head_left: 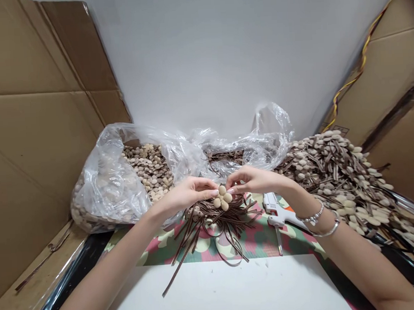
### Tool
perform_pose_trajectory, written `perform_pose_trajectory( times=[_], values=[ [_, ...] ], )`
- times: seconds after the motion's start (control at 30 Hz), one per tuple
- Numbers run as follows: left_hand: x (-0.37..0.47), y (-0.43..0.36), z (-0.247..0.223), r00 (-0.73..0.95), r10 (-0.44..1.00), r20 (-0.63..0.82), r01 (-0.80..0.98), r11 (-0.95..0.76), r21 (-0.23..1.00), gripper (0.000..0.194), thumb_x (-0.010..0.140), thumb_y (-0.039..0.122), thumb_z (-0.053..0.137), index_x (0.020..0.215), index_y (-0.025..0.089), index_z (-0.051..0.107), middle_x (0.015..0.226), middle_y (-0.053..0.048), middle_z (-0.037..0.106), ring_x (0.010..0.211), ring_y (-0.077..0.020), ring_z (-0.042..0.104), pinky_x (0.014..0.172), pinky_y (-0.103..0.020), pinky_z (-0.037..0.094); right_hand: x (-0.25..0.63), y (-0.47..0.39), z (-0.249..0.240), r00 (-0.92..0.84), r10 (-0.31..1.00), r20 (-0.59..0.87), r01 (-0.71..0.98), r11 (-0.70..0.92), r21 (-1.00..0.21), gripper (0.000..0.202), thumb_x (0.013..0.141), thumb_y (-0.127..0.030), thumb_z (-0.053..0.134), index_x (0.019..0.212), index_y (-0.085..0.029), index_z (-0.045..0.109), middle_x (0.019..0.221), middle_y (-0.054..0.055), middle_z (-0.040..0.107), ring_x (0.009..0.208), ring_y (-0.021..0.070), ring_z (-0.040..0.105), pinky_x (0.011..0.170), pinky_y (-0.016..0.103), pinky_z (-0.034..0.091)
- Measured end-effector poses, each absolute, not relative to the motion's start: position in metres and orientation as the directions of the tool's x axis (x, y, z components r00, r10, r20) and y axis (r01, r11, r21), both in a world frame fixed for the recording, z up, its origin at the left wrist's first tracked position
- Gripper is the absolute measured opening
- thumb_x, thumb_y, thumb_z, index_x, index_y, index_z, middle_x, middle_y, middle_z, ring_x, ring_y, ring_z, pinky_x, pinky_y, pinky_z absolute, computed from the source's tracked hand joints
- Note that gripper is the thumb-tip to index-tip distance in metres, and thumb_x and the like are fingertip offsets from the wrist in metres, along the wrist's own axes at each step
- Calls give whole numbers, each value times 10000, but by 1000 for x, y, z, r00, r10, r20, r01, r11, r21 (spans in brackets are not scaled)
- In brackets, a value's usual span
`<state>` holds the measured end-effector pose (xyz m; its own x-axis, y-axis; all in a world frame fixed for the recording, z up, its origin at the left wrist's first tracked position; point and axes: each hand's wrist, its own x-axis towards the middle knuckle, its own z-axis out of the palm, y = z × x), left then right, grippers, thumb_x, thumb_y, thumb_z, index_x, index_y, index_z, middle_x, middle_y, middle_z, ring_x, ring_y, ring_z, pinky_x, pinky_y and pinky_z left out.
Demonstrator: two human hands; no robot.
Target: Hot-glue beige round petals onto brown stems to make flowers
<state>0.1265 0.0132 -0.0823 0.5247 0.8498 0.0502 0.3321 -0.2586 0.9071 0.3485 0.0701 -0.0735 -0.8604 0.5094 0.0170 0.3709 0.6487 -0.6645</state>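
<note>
Between my two hands is a small beige flower (222, 198) with rounded petals, its face turned toward me. My left hand (197, 192) pinches it from the left with thumb and fingers. From the right, the thumb and fingertips of my right hand (247, 180) pinch its other edge. Just below and behind the flower lies a loose bunch of thin brown strips (211, 225), some fanning toward me. A white glue gun (279, 216) rests right of the bunch, under my right forearm, its nozzle end pointing toward me.
A clear plastic bag (113, 179) holds many beige petal pieces (150, 170); brown strips (224, 158) sit in plastic behind. A heap of finished-looking beige flowers with brown strips (335, 180) lies right. A white board (215, 290) covers the patterned cloth (261, 245) in front. Cardboard (34, 137) stands left.
</note>
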Motion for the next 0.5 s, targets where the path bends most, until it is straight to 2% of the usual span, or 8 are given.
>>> perform_pose_trajectory(
  times=[0.07,0.27,0.3,0.37,0.43,0.5],
  values=[
    [128,14,-83,519,855,13,367,-237,900,271,796,392,555,897,171,676,893,-68,675,831,-188,598,754,-291,422,348,70,-74,-864,502,14,366,648,-668,270,822,-401,533,852,-160,650,704,12,584,610,104,476,547,225,344],
    [120,18,-80,414,910,-31,391,-147,909,257,745,411,618,811,174,692,851,-38,670,809,-171,565,758,-272,388,362,84,-78,-870,485,-82,378,552,-743,239,768,-383,617,801,-150,660,708,27,612,651,127,539,576,244,393],
    [118,20,-81,413,910,-34,384,-140,913,255,744,409,619,798,171,693,840,-38,667,805,-170,561,767,-276,383,365,86,-77,-874,482,-67,355,537,-765,223,757,-370,633,791,-152,666,750,35,622,684,135,552,594,250,405],
    [115,24,-86,445,894,-58,359,-118,926,245,745,397,623,775,163,689,810,-37,659,785,-164,557,776,-283,378,368,86,-75,-877,480,21,263,517,-815,173,737,-328,660,766,-159,686,953,67,628,844,166,569,679,270,431],
    [114,29,-91,502,859,-101,310,-70,948,228,738,376,636,788,159,683,801,-40,656,771,-161,563,781,-293,385,368,83,-73,-864,486,129,137,474,-870,107,722,-275,679,727,-170,703,1195,72,547,1044,200,517,788,290,428],
    [113,32,-93,573,811,-122,265,-43,963,218,742,362,637,815,161,679,858,-59,663,830,-175,575,819,-311,393,365,82,-74,-839,508,195,21,388,-921,53,714,-230,686,706,-186,715,1265,60,507,1111,209,484,827,303,424]
  ],
)
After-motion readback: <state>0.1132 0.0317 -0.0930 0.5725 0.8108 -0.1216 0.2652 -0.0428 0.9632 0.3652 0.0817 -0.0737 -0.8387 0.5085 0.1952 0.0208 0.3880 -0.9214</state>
